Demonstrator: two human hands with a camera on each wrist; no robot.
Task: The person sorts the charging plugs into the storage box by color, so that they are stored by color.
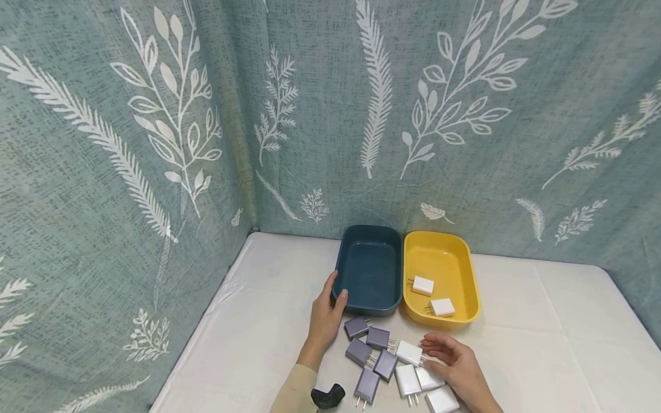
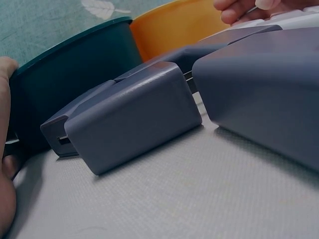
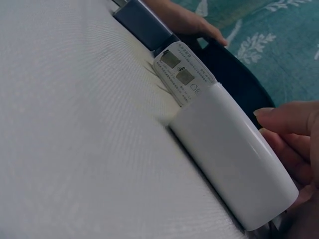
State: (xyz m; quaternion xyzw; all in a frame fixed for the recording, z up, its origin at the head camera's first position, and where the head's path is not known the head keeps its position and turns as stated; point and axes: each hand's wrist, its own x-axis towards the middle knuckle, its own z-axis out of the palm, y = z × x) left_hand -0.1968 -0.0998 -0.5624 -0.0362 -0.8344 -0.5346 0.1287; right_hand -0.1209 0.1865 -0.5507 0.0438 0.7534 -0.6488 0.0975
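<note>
4 white wall chargers (image 1: 407, 379) are laid near, right of 5 purple chargers (image 1: 385, 365). Picking up seems the step: the farthest white charger (image 1: 409, 352) must be pinched by the right hand (image 1: 457, 364), half bent, nothing seen gripped. The blue tray (image 1: 369, 275) is touched by the left hand (image 1: 325, 318), thumb spread.

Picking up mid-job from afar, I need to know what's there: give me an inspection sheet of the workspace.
Surface: white-covered table, some creases at its left.
Job's things: five purple-grey adapters and four white adapters lie clustered before the blue tray and yellow tray; two more white ones lie in the yellow tray.
Clutter: black object by the left wrist, purpose unclear.
Hands: left hand touches the blue tray's near left corner; right hand is at the white adapters, grip unclear.
Cables: nothing seen.
Surroundings: blue-green curtain with white leaf prints.
</note>
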